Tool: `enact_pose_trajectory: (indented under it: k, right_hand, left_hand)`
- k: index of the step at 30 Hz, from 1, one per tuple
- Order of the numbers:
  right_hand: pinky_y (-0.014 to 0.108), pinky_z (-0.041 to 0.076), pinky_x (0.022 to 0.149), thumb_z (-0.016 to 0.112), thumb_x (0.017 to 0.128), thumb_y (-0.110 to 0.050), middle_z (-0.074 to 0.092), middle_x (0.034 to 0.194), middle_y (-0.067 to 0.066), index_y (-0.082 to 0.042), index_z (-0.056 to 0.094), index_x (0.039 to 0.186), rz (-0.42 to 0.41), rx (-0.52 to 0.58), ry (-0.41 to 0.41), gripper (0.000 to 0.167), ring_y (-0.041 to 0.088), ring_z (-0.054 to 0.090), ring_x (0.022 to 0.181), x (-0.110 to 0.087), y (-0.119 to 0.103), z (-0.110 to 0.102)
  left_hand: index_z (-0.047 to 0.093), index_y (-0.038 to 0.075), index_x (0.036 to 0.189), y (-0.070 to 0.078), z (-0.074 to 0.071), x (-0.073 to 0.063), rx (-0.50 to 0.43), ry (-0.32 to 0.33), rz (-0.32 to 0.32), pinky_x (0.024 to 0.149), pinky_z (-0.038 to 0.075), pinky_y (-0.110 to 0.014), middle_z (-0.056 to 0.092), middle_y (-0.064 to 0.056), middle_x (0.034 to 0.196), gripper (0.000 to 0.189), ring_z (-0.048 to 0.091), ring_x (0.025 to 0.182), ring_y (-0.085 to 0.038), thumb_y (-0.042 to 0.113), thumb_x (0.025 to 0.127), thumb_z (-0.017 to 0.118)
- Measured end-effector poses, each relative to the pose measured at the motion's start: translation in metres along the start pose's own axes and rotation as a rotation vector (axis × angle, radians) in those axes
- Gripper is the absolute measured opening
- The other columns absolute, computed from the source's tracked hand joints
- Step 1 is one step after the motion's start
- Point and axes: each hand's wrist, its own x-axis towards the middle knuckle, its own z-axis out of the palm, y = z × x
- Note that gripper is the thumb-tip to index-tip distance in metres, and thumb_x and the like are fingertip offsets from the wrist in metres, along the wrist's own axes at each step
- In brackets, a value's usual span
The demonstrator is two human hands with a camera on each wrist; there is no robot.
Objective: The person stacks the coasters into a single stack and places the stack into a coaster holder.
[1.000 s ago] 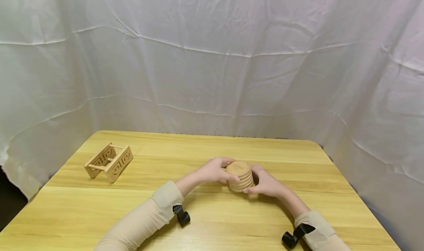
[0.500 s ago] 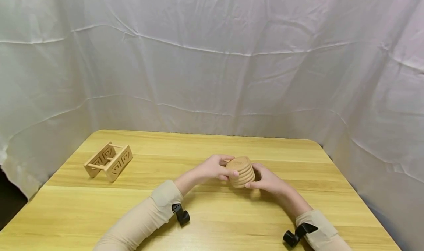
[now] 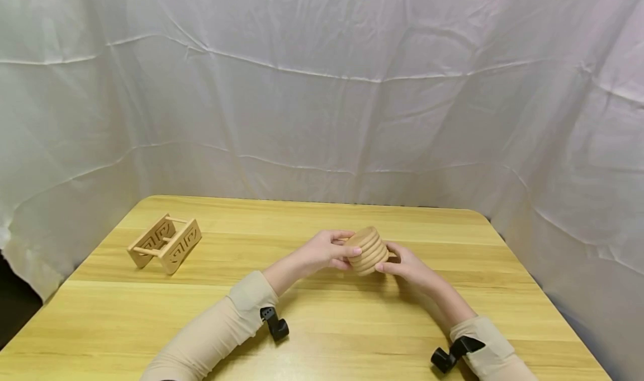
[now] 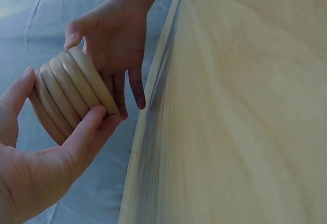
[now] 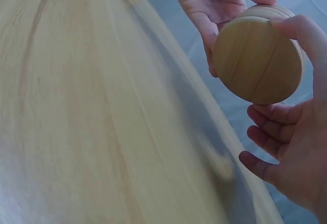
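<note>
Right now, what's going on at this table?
A person holds a stack of round wooden discs between both hands, lifted off the wooden table and tipped on its side. The left hand grips one side of the stack with thumb and fingers, and the right hand pinches the other. A carved wooden rack sits apart on the table's far left, untouched and with no discs in it.
</note>
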Motion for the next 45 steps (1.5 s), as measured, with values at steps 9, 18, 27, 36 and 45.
enact_pose_trajectory:
  k: [9,18,27,36,45]
  right_hand:
    - [0.048,0.042,0.107,0.061,0.09,-0.028,0.048,0.139,0.027,0.006,0.043,0.14,-0.016,0.024,0.118,0.062,0.039,0.045,0.131,0.0,-0.006,0.002]
    - [0.021,0.052,0.094,0.059,0.092,-0.019,0.055,0.128,0.02,0.011,0.035,0.141,-0.052,0.267,0.151,0.062,0.008,0.06,0.109,0.0,-0.015,0.006]
    - [0.024,0.054,0.096,0.055,0.093,-0.007,0.049,0.124,0.003,-0.003,0.043,0.131,-0.142,0.608,0.202,0.04,0.009,0.059,0.109,-0.001,-0.03,0.014]
    - [0.023,0.052,0.099,0.056,0.092,-0.004,0.046,0.126,0.004,-0.011,0.048,0.127,-0.143,0.674,0.243,0.036,0.011,0.056,0.111,-0.006,-0.045,0.017]
    - [0.021,0.053,0.095,0.058,0.091,0.0,0.049,0.125,0.002,-0.011,0.047,0.127,-0.146,0.666,0.237,0.04,0.01,0.057,0.11,-0.01,-0.056,0.018]
  left_hand:
    - [0.036,-0.003,0.147,0.003,0.002,-0.002,-0.109,0.035,0.027,0.095,0.055,-0.044,0.055,-0.029,0.135,0.061,0.066,0.111,-0.035,0.009,0.093,0.063]
    - [0.034,0.0,0.149,0.004,0.007,-0.004,-0.185,0.062,0.077,0.098,0.053,-0.044,0.052,-0.029,0.138,0.063,0.062,0.117,-0.036,0.007,0.093,0.062]
    - [0.034,-0.002,0.148,0.007,0.018,-0.008,-0.291,0.1,0.173,0.101,0.05,-0.048,0.047,-0.032,0.141,0.062,0.059,0.122,-0.036,0.001,0.093,0.06]
    - [0.034,0.002,0.149,0.01,0.019,-0.014,-0.324,0.06,0.235,0.102,0.05,-0.048,0.045,-0.031,0.144,0.064,0.06,0.119,-0.029,0.0,0.091,0.062]
    - [0.038,0.001,0.146,0.012,0.009,-0.019,-0.223,0.023,0.264,0.097,0.054,-0.046,0.047,-0.026,0.141,0.064,0.063,0.111,-0.023,0.0,0.089,0.065]
